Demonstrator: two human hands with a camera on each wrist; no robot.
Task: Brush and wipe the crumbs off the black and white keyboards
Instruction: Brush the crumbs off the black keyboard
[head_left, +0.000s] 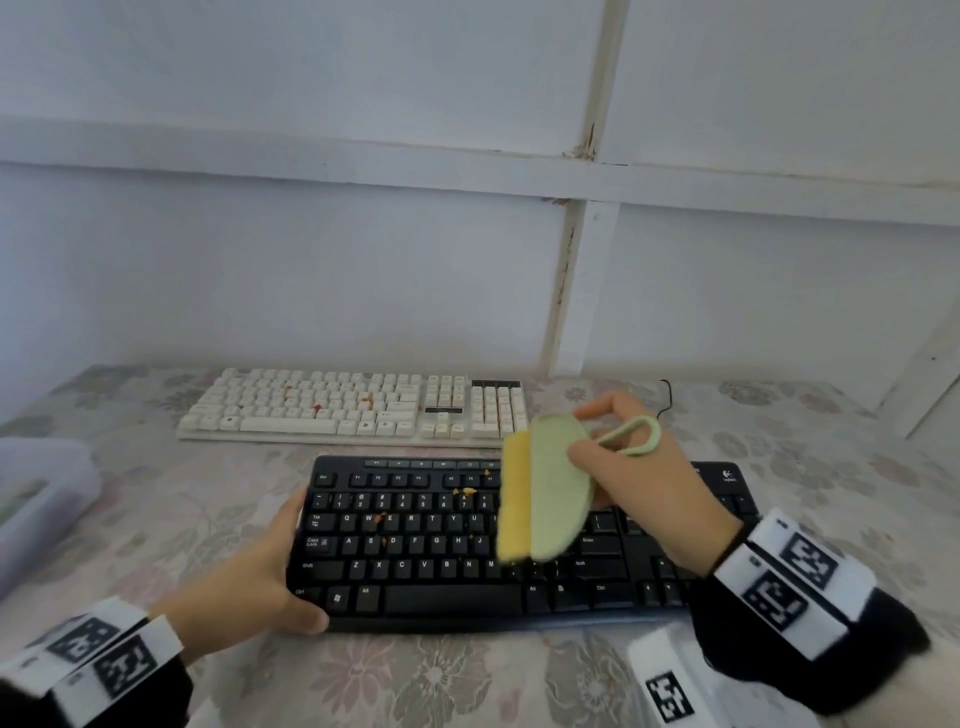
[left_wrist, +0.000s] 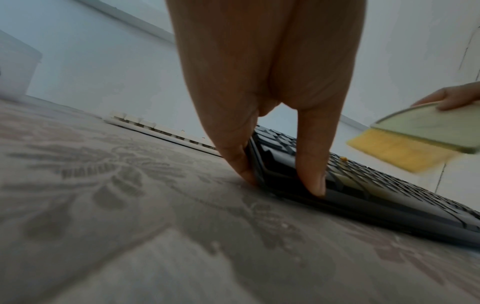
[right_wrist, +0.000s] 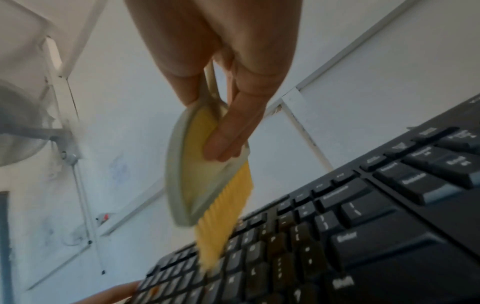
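Right hand (head_left: 641, 480) has its fingers (right_wrist: 228, 131) pinched around a green brush (head_left: 558, 493), yellow bristles (head_left: 514, 499) hanging just below them over the middle of the black keyboard (head_left: 441, 551). Left hand (head_left: 249, 577) grips that keyboard's left end, thumb on the front corner. Orange crumbs (head_left: 462, 491) sit between the two hands; white keyboard (head_left: 353, 405) lies beyond the fingers on the flowery surface (head_left: 441, 675).

We read white key legends — Esc, Tab, Caps Lock, Shift, Ctrl, Enter — on the black keyboard (head_left: 467, 540), lower centre.
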